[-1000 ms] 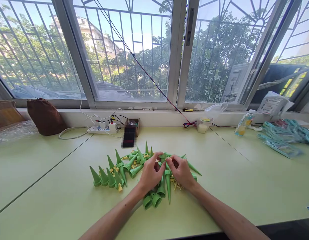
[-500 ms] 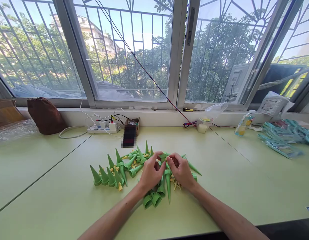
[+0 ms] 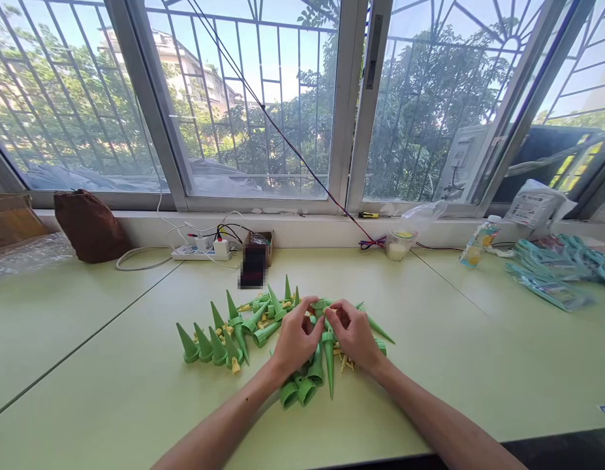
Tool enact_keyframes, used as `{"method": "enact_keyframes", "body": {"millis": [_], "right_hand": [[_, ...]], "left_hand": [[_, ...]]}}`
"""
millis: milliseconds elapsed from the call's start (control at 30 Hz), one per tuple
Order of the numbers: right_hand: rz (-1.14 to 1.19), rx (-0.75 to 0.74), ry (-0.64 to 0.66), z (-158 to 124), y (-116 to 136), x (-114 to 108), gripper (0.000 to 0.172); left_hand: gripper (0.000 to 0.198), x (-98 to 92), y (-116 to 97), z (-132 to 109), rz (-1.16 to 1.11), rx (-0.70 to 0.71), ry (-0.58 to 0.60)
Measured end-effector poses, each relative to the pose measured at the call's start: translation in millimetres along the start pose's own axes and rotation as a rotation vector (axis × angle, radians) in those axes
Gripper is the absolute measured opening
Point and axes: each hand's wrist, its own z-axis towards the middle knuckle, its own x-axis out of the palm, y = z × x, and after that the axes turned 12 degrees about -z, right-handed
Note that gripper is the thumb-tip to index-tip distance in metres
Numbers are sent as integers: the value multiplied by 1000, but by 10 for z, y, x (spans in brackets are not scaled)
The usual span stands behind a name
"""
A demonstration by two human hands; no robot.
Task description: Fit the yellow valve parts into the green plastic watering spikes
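Note:
Over the pile, my left hand (image 3: 298,331) is closed, its thumb and fingers around the ribbed collar of a green plastic cone spike (image 3: 320,305). My right hand (image 3: 354,334) meets it from the other side, thumb and forefinger pinched at the same collar; what lies between those fingertips is too small to make out. Below the hands, another green spike (image 3: 328,365) lies pointing toward me, beside hollow green cones (image 3: 307,391). Small yellow plastic pieces (image 3: 348,363) lie under my right hand. To the left, several green spikes (image 3: 218,349) stand point up among more yellow pieces.
Along the back of the pale green table (image 3: 136,405) are a brown bag (image 3: 89,225), a power strip (image 3: 200,251), a small box (image 3: 265,245) with a blurred dark object, a jar (image 3: 399,247), a bottle (image 3: 480,243) and teal plastic-wrapped items (image 3: 551,281). Windows rise behind.
My right fingertips have shifted very slightly at the collar of the held spike. Everything else looks the same.

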Motion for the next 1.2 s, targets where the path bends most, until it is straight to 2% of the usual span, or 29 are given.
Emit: {"method": "enact_keyframes", "body": {"millis": [100,333,567,900,1200], "right_hand": [[10,-6,8,-1,7,-6,29],[-26,25,8,14,-63,28,48],[1,-7,7,-6,0,-4,31],[-23,15,19,10,-35,15,45],[-23,-9,25,3,-15,7,31]], "left_hand": [[25,0,10,3,4,5,-10],[26,0,47,-6,30,28,19],[25,-4,8,-3,17,22,12],[25,-2,29,-8,40,28,32],[27,3,48,-9,21,19,45]]}}
